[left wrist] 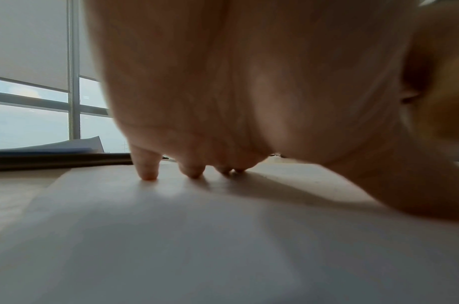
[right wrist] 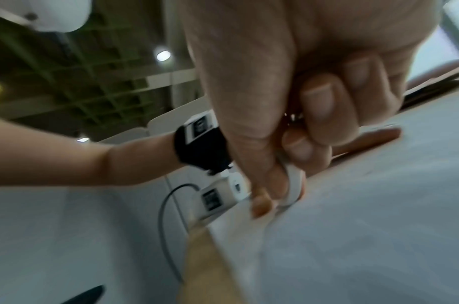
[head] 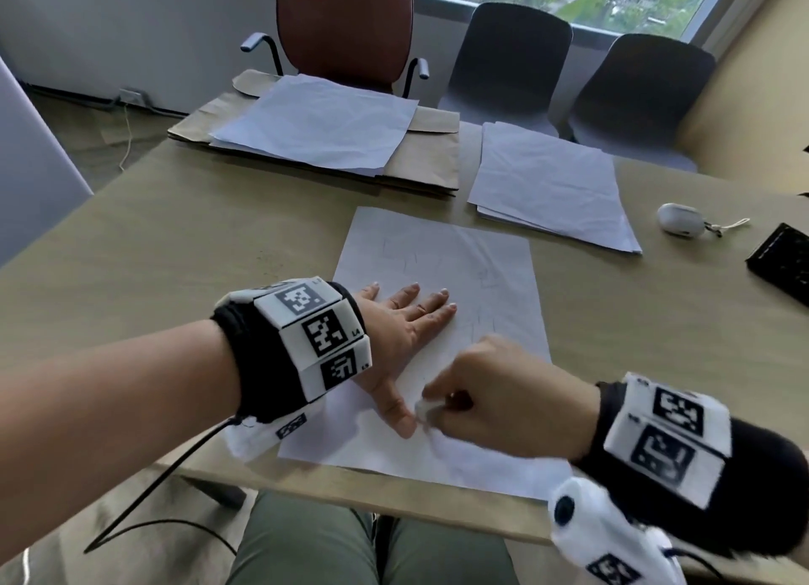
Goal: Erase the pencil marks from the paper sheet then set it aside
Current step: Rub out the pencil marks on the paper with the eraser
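Olive-tan rectangular tabletop (head: 184, 243) fills mid-frame; the white rectangular paper sheet with faint pencil marks (head: 442, 278) lies centre, reaching its near edge. My left hand (head: 402, 322), lower centre, presses it flat, fingers straight and slightly spread. My right hand (head: 494, 400) pinches a small white eraser (head: 423, 409) beside the left thumb. I'd judge short strokes away from the bracing hand, light pressure, avoid creasing.

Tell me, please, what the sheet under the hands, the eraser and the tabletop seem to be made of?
Sheet: thin white matte paper, lightly creased, with faint pencil marks.
Eraser: small white block pinched by the right hand, probably rubber or vinyl; blurred.
Tabletop: smooth matte tan surface, likely laminate; no grain visible.
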### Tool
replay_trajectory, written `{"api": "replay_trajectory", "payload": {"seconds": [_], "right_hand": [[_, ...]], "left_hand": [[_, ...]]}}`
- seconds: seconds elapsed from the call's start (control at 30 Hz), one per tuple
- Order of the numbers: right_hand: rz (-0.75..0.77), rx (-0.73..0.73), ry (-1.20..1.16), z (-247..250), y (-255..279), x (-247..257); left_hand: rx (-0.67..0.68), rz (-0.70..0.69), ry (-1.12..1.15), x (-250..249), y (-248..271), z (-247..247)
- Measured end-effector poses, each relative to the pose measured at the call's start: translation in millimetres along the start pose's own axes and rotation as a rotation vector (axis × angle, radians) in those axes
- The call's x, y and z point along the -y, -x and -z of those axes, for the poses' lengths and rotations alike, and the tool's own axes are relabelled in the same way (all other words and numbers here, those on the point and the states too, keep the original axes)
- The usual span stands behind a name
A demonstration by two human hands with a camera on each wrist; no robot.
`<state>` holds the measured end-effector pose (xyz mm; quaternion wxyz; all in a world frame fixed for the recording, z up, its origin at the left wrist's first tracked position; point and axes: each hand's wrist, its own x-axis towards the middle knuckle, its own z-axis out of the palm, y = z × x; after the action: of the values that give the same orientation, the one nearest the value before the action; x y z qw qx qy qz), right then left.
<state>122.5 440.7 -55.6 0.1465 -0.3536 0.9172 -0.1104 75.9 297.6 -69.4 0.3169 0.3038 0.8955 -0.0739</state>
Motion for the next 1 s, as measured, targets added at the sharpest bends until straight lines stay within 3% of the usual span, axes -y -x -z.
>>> {"api": "replay_trajectory", "payload": {"seconds": [0.13, 0.2, 0.33, 0.47, 0.57, 0.67, 0.8, 0.9, 1.0], "right_hand": [[-0.335, -0.153, 0.134, 14, -14, -42], [-0.436, -0.208, -0.210, 25, -18, -65], [-0.560, -0.273, -1.232, 39, -23, -86], [-0.639, -0.329, -1.508, 29, -30, -95], [-0.636, -0.380, -1.589, 23, -32, -101], [-0.593, -0.400, -1.644, 20, -31, -105], [-0.579, -0.406, -1.694, 17, -29, -105], [-0.580, -0.416, -1.647, 17, -29, -104], [-0.570, -0.426, -1.594, 16, -30, -102]], "left_hand": [[-0.014, -0.011, 0.016, 0, 2, 1], [-0.021, -0.020, 0.020, 3, 4, 3], [-0.068, -0.011, 0.077, 15, 14, 14], [-0.294, 0.043, -0.016, 18, 27, 32], [-0.417, -0.015, -0.120, 5, 39, 35], [-0.332, -0.206, -0.200, -23, 46, 15], [-0.079, -0.366, -0.150, -43, 51, -29], [0.051, -0.222, -0.098, -30, 61, -41], [0.050, 0.214, -0.044, -1, 72, -39]]}}
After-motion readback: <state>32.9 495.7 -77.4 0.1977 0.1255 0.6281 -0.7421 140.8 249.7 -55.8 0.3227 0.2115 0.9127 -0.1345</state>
